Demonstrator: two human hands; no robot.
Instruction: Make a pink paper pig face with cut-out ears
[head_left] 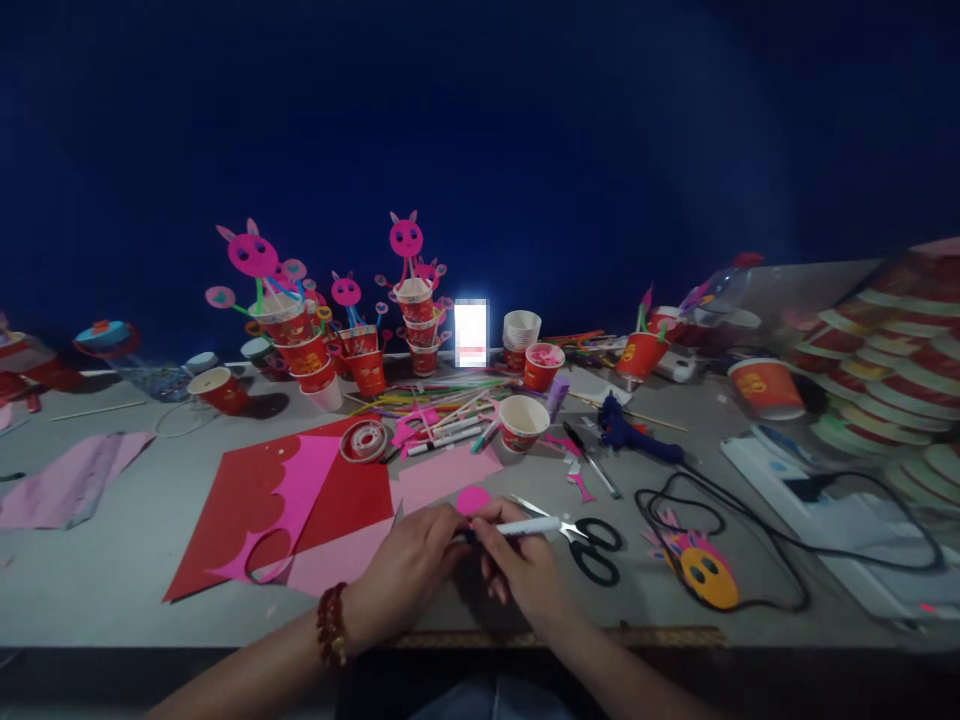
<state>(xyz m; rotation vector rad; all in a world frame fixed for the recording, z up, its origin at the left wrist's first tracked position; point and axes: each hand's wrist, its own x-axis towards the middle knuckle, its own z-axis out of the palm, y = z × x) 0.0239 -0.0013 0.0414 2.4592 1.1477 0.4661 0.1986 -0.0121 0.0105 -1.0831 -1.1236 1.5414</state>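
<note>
While the right hand pinches a white marker between thumb and fingers in the lower middle of the frame, the left hand is curled at the marker's dark end; whether its fingers grip that end, I cannot tell. The two hands are together there. Just above them lies a pink paper circle, and to their right a pair of scissors, blades partly under the right hand's marker. Left of centre, pink cut-out paper lies over red sheets. A white-rimmed paper cup stands just right of centre, with a blue glue gun farther right. Toward the lower right, a black cord loops around a yellow paper face.
</note>
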